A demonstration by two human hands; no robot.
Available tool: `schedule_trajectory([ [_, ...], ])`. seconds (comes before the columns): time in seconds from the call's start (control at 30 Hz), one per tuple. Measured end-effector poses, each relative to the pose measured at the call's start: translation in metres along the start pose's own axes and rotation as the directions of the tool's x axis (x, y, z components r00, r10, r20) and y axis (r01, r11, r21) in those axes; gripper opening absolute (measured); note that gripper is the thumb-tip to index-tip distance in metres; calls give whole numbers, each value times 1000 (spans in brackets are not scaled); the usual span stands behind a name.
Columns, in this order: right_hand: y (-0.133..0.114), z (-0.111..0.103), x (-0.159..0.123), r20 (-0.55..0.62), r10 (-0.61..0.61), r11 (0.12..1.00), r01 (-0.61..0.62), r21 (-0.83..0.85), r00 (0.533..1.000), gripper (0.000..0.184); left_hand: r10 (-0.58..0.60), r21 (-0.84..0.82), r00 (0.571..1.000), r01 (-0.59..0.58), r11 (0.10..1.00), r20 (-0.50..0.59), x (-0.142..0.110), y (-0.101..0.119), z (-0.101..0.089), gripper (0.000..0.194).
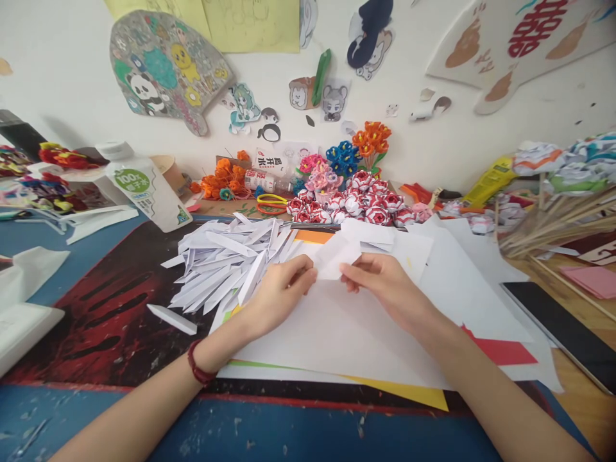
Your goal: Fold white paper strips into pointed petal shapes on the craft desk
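Paper (332,260) takes the centre of the scene, a small white piece held over a large white sheet (346,340) on a crowded desk (590,407). The left hand (289,282) is narrow, thumb and curled fingers closed at the piece's left edge, their tips partly hidden. The right hand (378,277) pinches the opposite side between thumb and forefinger. Just beside the left hand, folded white strips (226,263) lie in a loose heap, while a single strip (172,319) rests apart on the near side. Red-and-white flowers (353,202) gather at the back, and a dark flat device (563,327) lies at the right.

Handling thin stock such as this likely rewards a light, even pinch from both sides, with edges matched before any crease is pressed and a fingertip run from the middle outward. Bringing the piece down onto the flat sheet would probably give firmer backing than working in mid-air, and keeping the left hand clear of the heap should spare the folded strips a knock
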State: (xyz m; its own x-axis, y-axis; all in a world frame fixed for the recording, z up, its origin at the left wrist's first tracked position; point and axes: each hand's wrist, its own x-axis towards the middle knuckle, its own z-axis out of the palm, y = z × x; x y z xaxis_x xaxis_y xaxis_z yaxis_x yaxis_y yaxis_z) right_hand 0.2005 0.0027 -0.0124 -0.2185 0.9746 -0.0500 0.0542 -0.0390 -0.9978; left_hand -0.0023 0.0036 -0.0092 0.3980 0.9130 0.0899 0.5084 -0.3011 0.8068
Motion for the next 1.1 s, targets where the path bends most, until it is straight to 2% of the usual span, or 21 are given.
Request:
schedule_trajectory([
  [0.17, 0, -16, 8, -66, 8, 1000, -9, -3, 998, 33, 75, 130, 988, -93, 987, 137, 4, -3, -13, 22],
  [0.27, 7, -21, 11, -14, 52, 997, -52, -56, 999, 36, 68, 152, 983, -94, 984, 169, 4, -4, -13, 20],
  [0.57, 12, -18, 12, 88, 92, 986, -79, -144, 992, 37, 55, 164, 997, -63, 985, 53, 7, -9, -10, 32],
  [0.73, 12, -16, 10, 125, 98, 988, -82, -130, 987, 38, 132, 225, 991, -132, 965, 18, 5, -9, -10, 30],
  [0.83, 11, -17, 9, 152, 93, 988, -73, -133, 984, 38, 172, 267, 984, -175, 948, 35, 4, -5, -12, 30],
  [0.93, 9, -19, 9, 118, 57, 987, -38, -157, 991, 38, 175, 277, 984, -176, 945, 27, 4, -4, -13, 30],
  [1.1, 11, -19, 11, -11, -14, 981, 11, -191, 1000, 38, 133, 220, 991, -127, 967, -15, 6, -10, -13, 21],
])
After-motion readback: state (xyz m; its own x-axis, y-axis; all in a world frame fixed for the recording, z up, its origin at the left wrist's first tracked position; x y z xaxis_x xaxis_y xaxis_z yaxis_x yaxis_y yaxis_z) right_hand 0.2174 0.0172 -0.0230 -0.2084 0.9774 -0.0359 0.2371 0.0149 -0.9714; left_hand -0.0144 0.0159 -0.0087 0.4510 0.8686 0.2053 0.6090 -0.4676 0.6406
